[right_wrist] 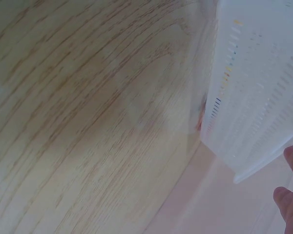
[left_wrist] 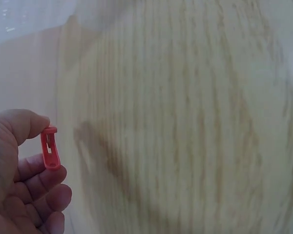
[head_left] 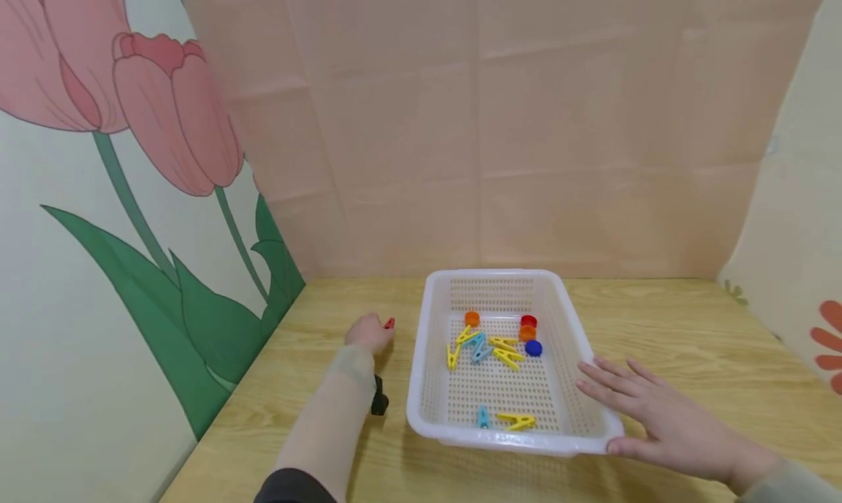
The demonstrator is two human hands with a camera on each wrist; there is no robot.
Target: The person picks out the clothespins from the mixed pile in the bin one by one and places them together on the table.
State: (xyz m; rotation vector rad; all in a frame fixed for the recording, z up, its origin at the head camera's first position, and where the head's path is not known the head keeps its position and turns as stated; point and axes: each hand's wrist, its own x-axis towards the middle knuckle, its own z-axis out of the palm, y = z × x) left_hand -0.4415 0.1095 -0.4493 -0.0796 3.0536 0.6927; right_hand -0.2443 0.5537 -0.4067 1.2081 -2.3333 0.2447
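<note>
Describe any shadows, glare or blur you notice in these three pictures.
Head view: fairly even light, soft shadow on the wood-grain tabletop by the near side of the white plastic basket; left wrist view: hazy, a shadow beside the red clothespin, bright glare at the right edge; right wrist view: hazy too, basket wall pale and washed-out.

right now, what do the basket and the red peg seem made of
Basket: probably moulded plastic, slightly glossy; its rim looks shiny and its walls evenly slotted. Red peg: likely smooth plastic, judging by its even colour and rounded end.
</note>
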